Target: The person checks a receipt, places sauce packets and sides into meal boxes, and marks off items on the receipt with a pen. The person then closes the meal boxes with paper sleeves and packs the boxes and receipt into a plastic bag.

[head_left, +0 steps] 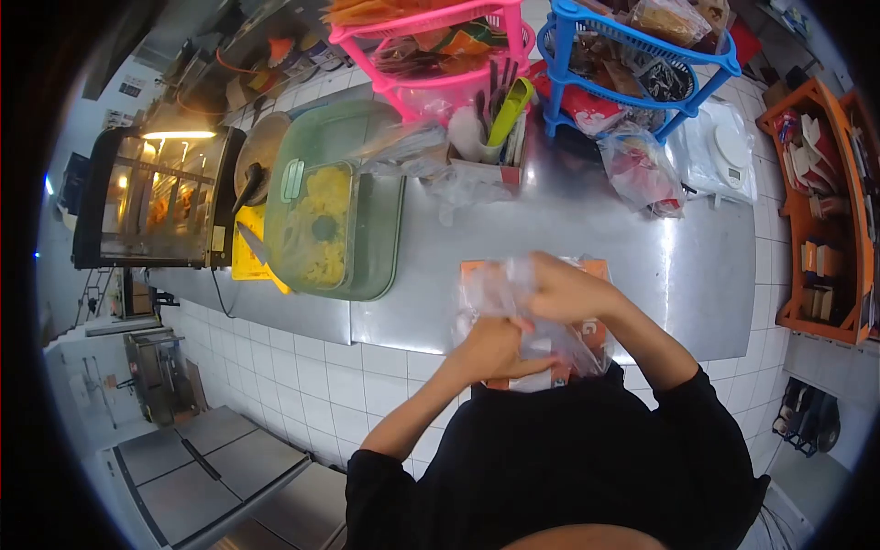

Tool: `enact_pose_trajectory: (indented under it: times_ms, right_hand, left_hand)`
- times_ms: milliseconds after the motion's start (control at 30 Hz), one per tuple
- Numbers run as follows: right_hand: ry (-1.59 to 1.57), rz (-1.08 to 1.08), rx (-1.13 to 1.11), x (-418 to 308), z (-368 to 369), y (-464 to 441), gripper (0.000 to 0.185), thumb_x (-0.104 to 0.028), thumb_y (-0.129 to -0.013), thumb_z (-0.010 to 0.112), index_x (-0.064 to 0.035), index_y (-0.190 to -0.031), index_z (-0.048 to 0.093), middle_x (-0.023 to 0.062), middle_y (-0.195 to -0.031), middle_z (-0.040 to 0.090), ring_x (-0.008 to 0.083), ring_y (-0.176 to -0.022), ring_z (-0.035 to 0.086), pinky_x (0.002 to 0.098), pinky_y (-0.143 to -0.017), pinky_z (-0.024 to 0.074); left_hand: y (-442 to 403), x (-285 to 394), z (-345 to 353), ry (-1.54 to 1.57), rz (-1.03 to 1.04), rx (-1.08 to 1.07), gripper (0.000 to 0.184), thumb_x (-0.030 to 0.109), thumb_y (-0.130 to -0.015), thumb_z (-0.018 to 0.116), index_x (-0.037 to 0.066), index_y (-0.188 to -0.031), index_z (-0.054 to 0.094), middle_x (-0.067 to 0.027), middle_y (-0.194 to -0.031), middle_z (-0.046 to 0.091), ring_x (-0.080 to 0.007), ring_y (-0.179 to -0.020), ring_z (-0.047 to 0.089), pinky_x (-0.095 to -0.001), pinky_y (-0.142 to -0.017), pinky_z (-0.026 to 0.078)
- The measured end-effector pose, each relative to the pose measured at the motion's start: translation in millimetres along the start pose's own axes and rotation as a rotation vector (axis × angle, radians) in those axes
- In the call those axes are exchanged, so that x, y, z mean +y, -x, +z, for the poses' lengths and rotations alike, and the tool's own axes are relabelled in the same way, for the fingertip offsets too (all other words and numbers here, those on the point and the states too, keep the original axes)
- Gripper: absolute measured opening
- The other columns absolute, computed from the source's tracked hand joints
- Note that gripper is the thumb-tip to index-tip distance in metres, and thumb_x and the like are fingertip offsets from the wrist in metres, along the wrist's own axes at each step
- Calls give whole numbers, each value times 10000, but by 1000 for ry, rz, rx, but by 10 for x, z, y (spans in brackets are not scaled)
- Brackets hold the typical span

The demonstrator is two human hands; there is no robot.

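Observation:
A clear plastic bag (573, 341) lies at the front edge of the steel counter, close to my body. Orange-and-white printed packaging (596, 269) shows through and around it; whether it is inside or beneath the bag I cannot tell. My left hand (500, 350) is closed on the bag's near left part, with a finger stretched to the right over the plastic. Just beyond it, my right hand (566, 289) grips the bunched upper part of the bag, a little smeared by motion. The plastic between both hands is blurred.
On the steel counter (431, 275), a lidded container with yellow food (325, 229) sits on a green tub (376, 266). A knife (252, 243) lies left of it. Pink (431, 73) and blue (559, 69) racks stand behind; a scale (731, 156) is far right.

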State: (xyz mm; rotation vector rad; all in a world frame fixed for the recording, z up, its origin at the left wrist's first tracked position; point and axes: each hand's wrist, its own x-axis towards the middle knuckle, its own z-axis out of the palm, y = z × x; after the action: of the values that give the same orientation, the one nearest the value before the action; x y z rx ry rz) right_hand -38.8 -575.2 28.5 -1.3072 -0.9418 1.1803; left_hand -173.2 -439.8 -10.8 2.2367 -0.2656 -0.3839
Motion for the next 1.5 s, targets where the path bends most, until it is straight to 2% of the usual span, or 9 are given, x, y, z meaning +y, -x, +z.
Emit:
enact_pose_trajectory:
  times_ms: [200, 300, 433, 533, 667, 933, 1067, 1333, 1500]
  right_hand:
    - [185, -380, -346, -567, -352, -56, 374, -165, -862, 708, -22, -1187, 588, 73, -1055, 696, 154, -957, 655, 328, -772, 521]
    - [-90, -201, -41, -636, -797, -417, 385, -103, -862, 716, -12, -1205, 566, 75, -1022, 708, 189, -935, 675, 317, -734, 527]
    - [689, -296, 765, 229, -1236, -1433, 412, -17, -808, 690, -16, -1178, 509, 156, -795, 701, 275, -751, 712, 385, -617, 535]
    - [1217, -55, 885, 356, -1127, -1751, 467, -24, -786, 669, -27, -1212, 476, 220, -771, 676, 375, -755, 699, 478, -621, 534]
    - [1280, 12, 915, 490, -1199, -1953, 478, -78, -781, 651, -51, -1222, 467, 215, -751, 673, 436, -738, 675, 542, -623, 525]
    - [1210, -77, 1023, 426, -1209, -1899, 448, -106, -795, 643, -116, -1218, 495, 192, -712, 671, 408, -701, 677, 537, -591, 508]
    - [1286, -161, 1104, 244, -1206, -1775, 421, -128, -816, 633, -134, -1217, 506, 168, -703, 674, 397, -672, 673, 515, -568, 501]
    - [1000, -501, 1120, -88, -1277, -1585, 344, -91, -828, 622, -130, -1164, 557, 75, -808, 656, 296, -797, 673, 437, -700, 503]
    - [432, -766, 1084, -430, -1092, -1151, 297, -1, -877, 607, -51, -1161, 538, 48, -814, 585, 208, -925, 701, 321, -847, 538]
  left_hand:
    - [5, -118, 151, 580, 54, 158, 409, 216, -791, 770, 102, -1169, 661, -103, -1102, 649, -307, -1117, 594, -446, -1090, 374]
    - [-54, -150, 196, 414, 193, 145, 403, 226, -777, 727, 125, -1162, 665, -65, -1144, 660, -230, -1137, 607, -532, -1167, 245]
    - [-158, -5, 54, 225, 417, 280, 282, 279, -833, 650, 110, -1055, 691, -45, -1060, 692, -174, -1081, 637, -564, -1194, 145]
    - [-153, -12, 53, 224, 364, 291, 242, 273, -827, 659, 107, -998, 699, -31, -974, 699, -160, -1014, 647, -532, -1191, 179]
    - [-133, -83, 107, 246, 366, 312, 216, 262, -828, 655, 97, -964, 682, -27, -922, 673, -169, -946, 643, -496, -1177, 224]
    - [-151, -116, 34, 163, 384, 291, 204, 102, -822, 613, 55, -1017, 649, -73, -971, 653, -243, -1034, 612, -429, -1118, 338]
    - [69, -301, 409, 400, 88, 325, 255, 40, -869, 520, 10, -1093, 636, -129, -1022, 655, -294, -1104, 581, -401, -1043, 407]
    - [-32, -139, 169, 854, -364, 162, 255, 58, -959, 446, -14, -1104, 642, -69, -1067, 658, -154, -1001, 601, -297, -875, 484]
    - [-16, -47, 267, 860, -77, 396, 322, 159, -1010, 488, -12, -1280, 521, -78, -1170, 612, -159, -1048, 583, -308, -903, 480]
